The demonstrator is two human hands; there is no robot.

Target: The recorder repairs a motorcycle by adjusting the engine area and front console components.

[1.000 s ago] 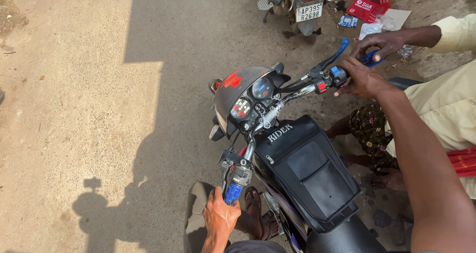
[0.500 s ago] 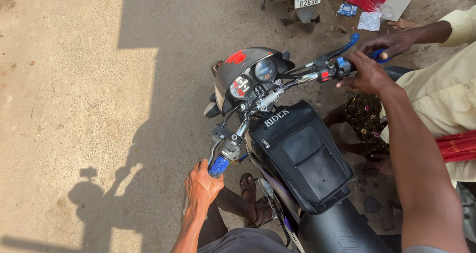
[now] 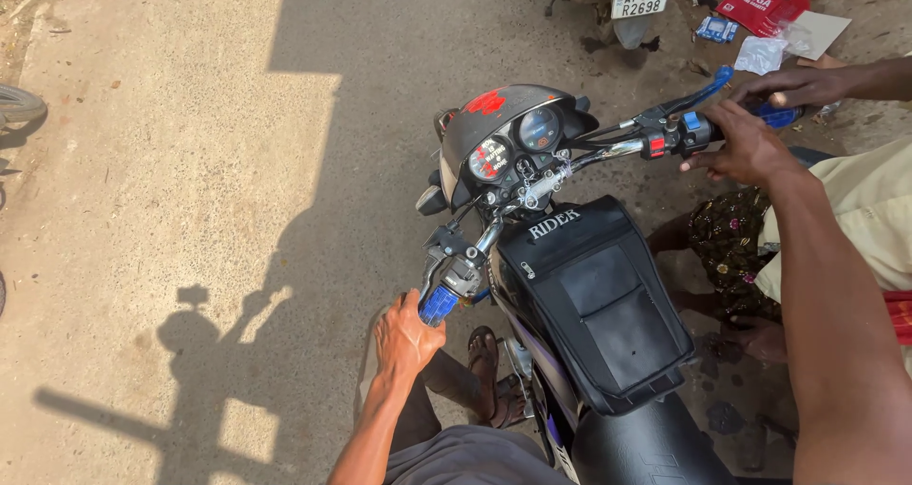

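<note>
I note the ground (image 3: 171, 162) first: bare sunlit dirt lies wide open to the left of the motorcycle (image 3: 570, 285), with only a tyre (image 3: 19, 103) at the far left edge. To the right, room is tight: a second person's sleeve (image 3: 855, 209) and forearm crowd the bike's flank, and litter (image 3: 769, 15) with another bike's rear (image 3: 627, 0) closes off the top edge.

The motorcycle stands centre frame, handlebar turned, a black tank bag (image 3: 608, 304) on its tank and the dials (image 3: 513, 143) ahead of it.

My left hand (image 3: 407, 338) wraps the left grip (image 3: 439, 305); fingers curl closed around its outer end, the blue rubber showing just above the knuckles. My right hand (image 3: 746, 148) sits on the right grip, fingers folded over it beside the switch block (image 3: 670, 143); the grip itself is hidden beneath the palm.

The other person's hand (image 3: 793, 86) rests just beyond mine, fingers bent over the blue brake lever (image 3: 708, 91).

A sandalled foot (image 3: 489, 371) rests below the left grip.
</note>
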